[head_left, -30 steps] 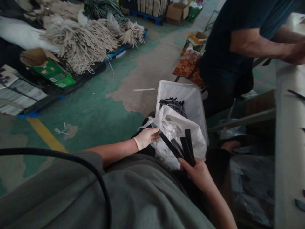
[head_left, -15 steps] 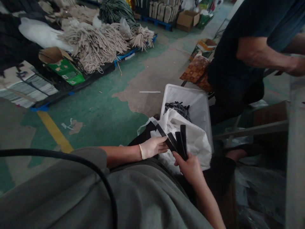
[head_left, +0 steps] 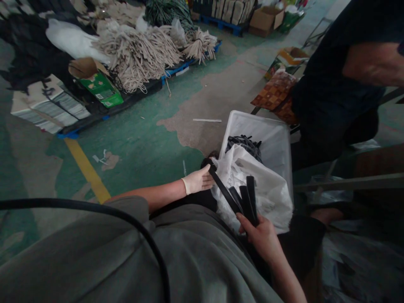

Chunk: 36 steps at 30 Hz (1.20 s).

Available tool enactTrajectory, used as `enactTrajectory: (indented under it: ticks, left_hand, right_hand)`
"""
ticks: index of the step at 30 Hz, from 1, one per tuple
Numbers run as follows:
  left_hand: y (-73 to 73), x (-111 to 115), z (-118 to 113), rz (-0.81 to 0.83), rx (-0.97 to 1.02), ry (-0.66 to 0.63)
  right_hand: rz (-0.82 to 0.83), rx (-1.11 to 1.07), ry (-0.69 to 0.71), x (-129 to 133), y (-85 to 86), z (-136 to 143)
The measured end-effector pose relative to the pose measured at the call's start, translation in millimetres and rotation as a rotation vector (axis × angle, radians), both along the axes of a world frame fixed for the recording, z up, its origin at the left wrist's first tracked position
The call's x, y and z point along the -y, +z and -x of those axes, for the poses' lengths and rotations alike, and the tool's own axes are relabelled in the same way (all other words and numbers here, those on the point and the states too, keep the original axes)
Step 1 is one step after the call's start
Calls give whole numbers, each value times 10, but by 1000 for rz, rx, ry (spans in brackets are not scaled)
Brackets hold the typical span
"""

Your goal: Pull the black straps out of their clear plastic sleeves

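The right hand [head_left: 261, 231] is closed around the near ends of several black strips [head_left: 246, 202], fanned over the white bag [head_left: 272, 200]; the leftmost strip [head_left: 224, 189] slants away to the far left, its long axis running towards the gloved left hand [head_left: 198, 180]; this hand, partly open, is nearer the strip's far end; whether it pinches that end, I cannot tell.

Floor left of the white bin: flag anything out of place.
A thin white strip lies loose on the floor, and white scraps lie near the yellow line; both look like stray litter.
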<state>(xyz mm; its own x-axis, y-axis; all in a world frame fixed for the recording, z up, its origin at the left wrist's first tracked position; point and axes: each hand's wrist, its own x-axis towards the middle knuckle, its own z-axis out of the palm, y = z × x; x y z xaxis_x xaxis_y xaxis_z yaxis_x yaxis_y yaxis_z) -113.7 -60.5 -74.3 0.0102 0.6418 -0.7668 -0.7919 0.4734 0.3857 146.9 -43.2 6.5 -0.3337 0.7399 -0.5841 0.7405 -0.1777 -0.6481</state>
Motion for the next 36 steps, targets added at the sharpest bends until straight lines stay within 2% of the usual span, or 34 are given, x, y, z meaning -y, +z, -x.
enactTrajectory:
  ticks: [2,6,8,11,14,17,19,23,24,26,28,31,34,36]
  left_hand:
    - [-122,60,345,7,-85,15]
    - [-475,256,1110,157,-322,262]
    - [-644,382,1331,234,-376,295]
    - [-806,499,1348,275,-400,213]
    - [-818,455,1110,256,-444,48]
    - [-678,284,826,120,-597,-105]
    - [-538,129,678,-139,-825,-293]
    - [-313,-211,503,-830,-1342,-932]
    - [-278,-289,476,-917,-1405,-1073]
    - [-213,-419,434,-988,-1481,-1279]
    - [-120,-510,408,-983,-1494,-1373]
    - [141,-586,378,-905,-1328,-1338]
    - [545,-631,302,-842,-1040,-1267]
    - [842,-662,194,-832,-864,-1291]
  right_hand:
    - [0,11,-28,-37,-13,-58]
    - [4,5,-101,-112,-45,-242]
    - [5,-2,-155,-136,-59,-342]
    - [16,-56,-236,-132,-45,-477]
    - [43,-168,-352,-74,26,-575]
    - [86,-258,-459,10,109,-645]
    - [124,-300,-485,73,139,-691]
    - [183,-402,-504,200,124,-770]
    - [188,-435,-510,227,110,-781]
    - [200,-509,-522,269,78,-794]
    - [210,-569,-535,290,47,-801]
    - [203,-610,-549,271,47,-797]
    - [173,-648,-509,177,150,-737]
    - [150,-680,-450,78,268,-647]
